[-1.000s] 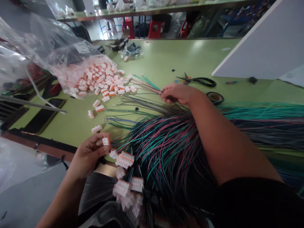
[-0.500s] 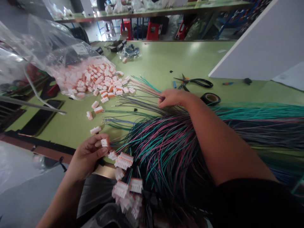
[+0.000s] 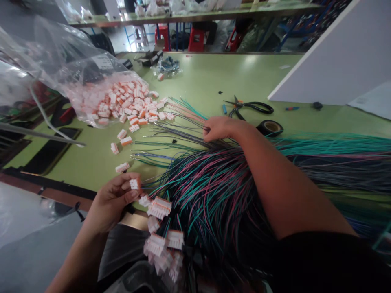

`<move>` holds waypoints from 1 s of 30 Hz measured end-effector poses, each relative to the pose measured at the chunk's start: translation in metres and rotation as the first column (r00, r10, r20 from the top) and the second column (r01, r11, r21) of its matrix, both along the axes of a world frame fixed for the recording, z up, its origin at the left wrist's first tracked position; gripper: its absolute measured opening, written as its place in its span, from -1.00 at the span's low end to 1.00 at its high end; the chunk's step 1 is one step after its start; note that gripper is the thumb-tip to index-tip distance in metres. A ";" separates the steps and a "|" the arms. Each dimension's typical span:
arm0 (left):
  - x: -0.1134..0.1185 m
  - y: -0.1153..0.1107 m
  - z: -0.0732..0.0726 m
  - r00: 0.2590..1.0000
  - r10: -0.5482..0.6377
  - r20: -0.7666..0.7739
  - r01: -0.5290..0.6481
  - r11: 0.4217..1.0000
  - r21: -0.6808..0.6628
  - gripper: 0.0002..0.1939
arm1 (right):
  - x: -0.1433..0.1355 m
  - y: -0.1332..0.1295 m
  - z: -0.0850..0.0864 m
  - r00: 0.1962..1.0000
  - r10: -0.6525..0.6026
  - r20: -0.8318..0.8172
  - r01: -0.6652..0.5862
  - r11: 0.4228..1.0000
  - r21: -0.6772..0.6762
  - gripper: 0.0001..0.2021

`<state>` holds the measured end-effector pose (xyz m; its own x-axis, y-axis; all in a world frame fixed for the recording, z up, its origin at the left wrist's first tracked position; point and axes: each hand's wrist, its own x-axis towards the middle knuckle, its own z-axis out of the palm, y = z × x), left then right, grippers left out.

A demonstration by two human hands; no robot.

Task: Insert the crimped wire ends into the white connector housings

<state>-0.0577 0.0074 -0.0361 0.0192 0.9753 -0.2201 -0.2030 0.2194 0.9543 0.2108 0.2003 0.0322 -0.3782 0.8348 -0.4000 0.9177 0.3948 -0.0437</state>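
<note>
Wired connectors: bunched at the near edge of the green table.
Left hand: pinching one white-and-orange connector between thumb and fingers.
Wire bundle: fanned across the tabletop.
Right hand: curled, pinching green and salmon strands.
Scissors: lying open-bladed beyond.
Loose connectors: heaped at a clear plastic bag.

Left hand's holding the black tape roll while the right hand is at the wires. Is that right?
Not quite: the head view shows the left hand holding a white-and-orange connector, not the black tape roll. The right hand is indeed at the wires.
</note>
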 end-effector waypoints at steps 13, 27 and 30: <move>0.001 0.001 0.000 1.000 0.013 -0.018 -0.013 1.000 -0.012 -0.70 | 0.009 -0.001 0.002 0.981 -0.134 -0.138 0.129 0.991 -0.041 -0.92; 0.004 0.002 0.006 1.000 0.025 -0.002 -0.025 1.000 0.012 -0.76 | 0.020 0.008 -0.007 0.926 -0.177 -0.334 0.145 0.982 -0.118 -0.95; 0.005 0.002 0.007 1.000 0.018 -0.010 -0.018 1.000 0.000 -0.75 | 0.015 0.008 -0.007 0.930 -0.119 -0.349 0.100 0.992 -0.072 -0.93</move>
<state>-0.0529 0.0097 -0.0286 -0.0005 0.9754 -0.2203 -0.1976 0.2159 0.9562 0.2262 0.2081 0.0251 -0.4100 0.8606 -0.3021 0.8772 0.2812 -0.3892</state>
